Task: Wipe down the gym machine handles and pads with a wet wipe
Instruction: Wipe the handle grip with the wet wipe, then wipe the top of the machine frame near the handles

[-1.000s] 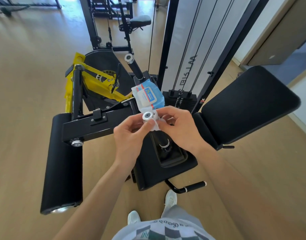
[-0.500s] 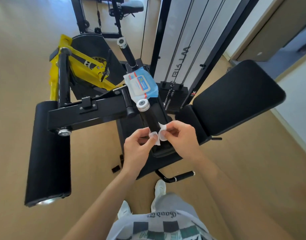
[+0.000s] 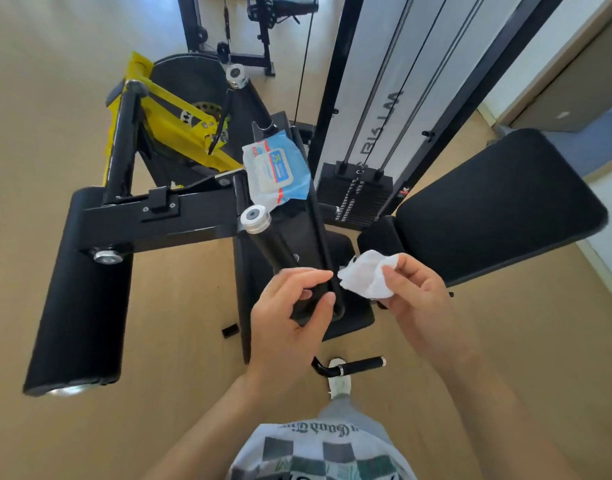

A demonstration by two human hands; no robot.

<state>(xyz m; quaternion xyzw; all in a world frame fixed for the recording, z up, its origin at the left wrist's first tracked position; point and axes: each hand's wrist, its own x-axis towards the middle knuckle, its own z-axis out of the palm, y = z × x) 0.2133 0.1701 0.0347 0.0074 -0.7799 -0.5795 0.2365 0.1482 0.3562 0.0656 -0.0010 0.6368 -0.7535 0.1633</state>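
Item: my right hand (image 3: 415, 299), pinching a crumpled white wet wipe (image 3: 366, 277), held just right of the black handle (image 3: 276, 247).
Item: my left hand (image 3: 290, 320), fingers curved at the handle's lower end; whether it grips, I cannot tell.
Item: blue wipes pack (image 3: 276, 171), lying on the machine frame beyond the handle's chrome cap.

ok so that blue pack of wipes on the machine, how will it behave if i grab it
The pack of wipes looks like a soft film pouch with crumpled edges, so it will probably flex and sag, not stay stiff. It looks flat, so likely light. Perched on the narrow black frame, a nudge might slide it off.
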